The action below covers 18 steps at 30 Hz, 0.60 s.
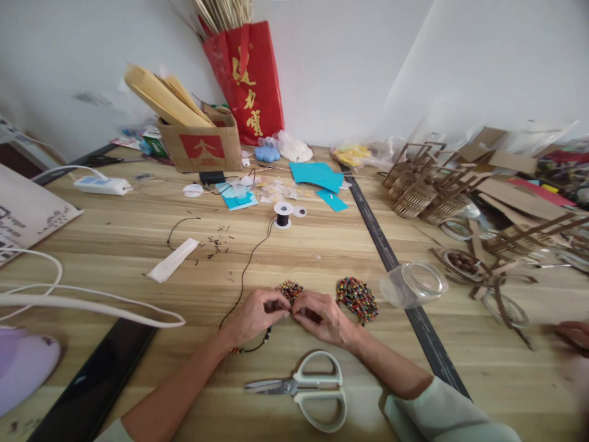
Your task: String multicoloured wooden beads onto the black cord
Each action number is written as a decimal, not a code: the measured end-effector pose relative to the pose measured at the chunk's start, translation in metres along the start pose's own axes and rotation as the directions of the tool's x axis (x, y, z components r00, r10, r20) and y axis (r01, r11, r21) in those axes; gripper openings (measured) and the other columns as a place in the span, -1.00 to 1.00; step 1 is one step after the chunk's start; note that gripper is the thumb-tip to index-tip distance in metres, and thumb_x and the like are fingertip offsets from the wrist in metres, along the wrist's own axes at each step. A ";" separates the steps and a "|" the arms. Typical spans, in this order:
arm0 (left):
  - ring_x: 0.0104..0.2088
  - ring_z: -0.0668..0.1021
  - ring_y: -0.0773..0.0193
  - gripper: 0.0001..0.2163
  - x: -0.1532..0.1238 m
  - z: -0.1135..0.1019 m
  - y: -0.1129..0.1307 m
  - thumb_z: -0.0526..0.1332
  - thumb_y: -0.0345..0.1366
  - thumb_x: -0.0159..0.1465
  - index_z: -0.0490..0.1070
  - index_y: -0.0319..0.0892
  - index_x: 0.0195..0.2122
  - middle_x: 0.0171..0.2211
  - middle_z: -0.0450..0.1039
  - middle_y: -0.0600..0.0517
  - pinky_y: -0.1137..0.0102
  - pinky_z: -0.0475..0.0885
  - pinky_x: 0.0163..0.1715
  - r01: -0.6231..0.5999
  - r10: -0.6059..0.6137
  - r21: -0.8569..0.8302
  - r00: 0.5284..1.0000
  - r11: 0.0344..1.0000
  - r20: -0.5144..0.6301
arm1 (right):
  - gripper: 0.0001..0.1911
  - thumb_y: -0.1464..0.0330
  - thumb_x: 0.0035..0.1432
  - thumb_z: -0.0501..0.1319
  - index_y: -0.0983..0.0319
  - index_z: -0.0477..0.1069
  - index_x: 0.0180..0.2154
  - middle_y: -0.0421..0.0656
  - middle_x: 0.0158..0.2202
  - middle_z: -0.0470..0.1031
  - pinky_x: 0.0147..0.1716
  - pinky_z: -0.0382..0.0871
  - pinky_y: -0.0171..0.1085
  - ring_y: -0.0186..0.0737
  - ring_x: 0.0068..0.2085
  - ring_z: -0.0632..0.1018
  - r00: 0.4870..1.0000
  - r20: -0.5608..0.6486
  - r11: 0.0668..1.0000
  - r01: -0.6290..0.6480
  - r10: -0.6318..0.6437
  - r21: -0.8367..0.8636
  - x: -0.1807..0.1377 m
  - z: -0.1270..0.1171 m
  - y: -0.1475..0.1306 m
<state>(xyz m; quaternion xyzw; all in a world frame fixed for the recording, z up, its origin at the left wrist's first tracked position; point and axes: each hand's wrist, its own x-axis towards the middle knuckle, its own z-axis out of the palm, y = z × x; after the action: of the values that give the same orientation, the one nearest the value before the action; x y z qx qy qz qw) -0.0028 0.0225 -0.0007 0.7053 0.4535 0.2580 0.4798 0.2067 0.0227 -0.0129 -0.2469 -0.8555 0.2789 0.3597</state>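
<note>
My left hand (pixel 257 313) is closed in a pinch, its fingertips meeting those of my right hand (pixel 324 316), which is pinched too. A thin black cord strung with several coloured beads (pixel 267 336) hangs below my left hand and leads up toward its fingers. Whatever lies between the right fingertips is too small to make out. Just behind the fingers is a small pile of multicoloured beads (pixel 289 288). A larger heap of bead strands (pixel 358 299) lies right of my right hand. White-handled scissors (pixel 317 388) rest in front of my wrists, blades pointing left.
A spool of black cord (pixel 283 216) stands behind, its line running to my left wrist. At right are a clear plastic jar (pixel 416 284), small woven baskets (pixel 414 190) and another person's hand (pixel 573 334). White cables (pixel 138 307) and a black phone-like slab (pixel 96 380) lie left.
</note>
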 end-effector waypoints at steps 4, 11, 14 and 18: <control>-0.47 0.41 0.34 -0.90 0.000 0.000 0.002 0.26 -0.35 0.14 0.56 -0.25 -0.39 -0.48 0.45 0.06 0.47 0.28 -0.43 0.015 -0.015 0.029 1.000 0.999 0.007 | -0.90 0.40 0.34 0.10 0.24 0.38 -0.24 -0.11 -0.38 0.46 -0.37 0.40 -0.32 -0.27 -0.36 0.48 1.000 0.004 1.000 0.001 -0.001 0.009 0.000 0.000 0.000; -0.47 0.40 0.34 -0.89 0.000 -0.001 0.007 0.24 -0.34 0.17 0.53 -0.23 -0.43 -0.51 0.41 0.08 0.48 0.27 -0.43 0.007 -0.008 0.098 1.000 0.995 0.010 | -0.91 0.42 0.33 0.11 0.25 0.38 -0.25 -0.09 -0.35 0.48 -0.34 0.42 -0.32 -0.26 -0.33 0.50 1.000 0.017 1.000 -0.005 0.005 0.013 -0.001 0.000 0.001; -0.46 0.41 0.33 -0.89 -0.001 -0.002 0.008 0.24 -0.33 0.17 0.53 -0.22 -0.43 -0.49 0.41 0.07 0.47 0.27 -0.43 -0.009 0.007 0.125 1.000 0.992 0.013 | -0.90 0.41 0.33 0.11 0.25 0.37 -0.25 -0.09 -0.36 0.48 -0.35 0.42 -0.32 -0.25 -0.34 0.50 1.000 0.018 1.000 -0.002 0.002 0.009 0.000 0.000 0.000; -0.46 0.42 0.32 -0.89 -0.001 -0.001 0.009 0.24 -0.33 0.17 0.53 -0.22 -0.42 -0.48 0.42 0.06 0.47 0.27 -0.42 -0.018 0.015 0.137 1.000 0.990 0.022 | -0.89 0.40 0.34 0.11 0.25 0.38 -0.25 -0.09 -0.37 0.48 -0.36 0.41 -0.31 -0.25 -0.36 0.50 1.000 0.023 1.000 -0.006 0.006 0.001 0.000 0.000 0.000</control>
<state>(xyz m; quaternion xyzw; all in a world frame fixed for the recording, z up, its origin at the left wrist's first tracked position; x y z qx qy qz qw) -0.0008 0.0212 0.0078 0.7431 0.4594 0.2228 0.4325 0.2068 0.0227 -0.0123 -0.2459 -0.8587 0.2834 0.3492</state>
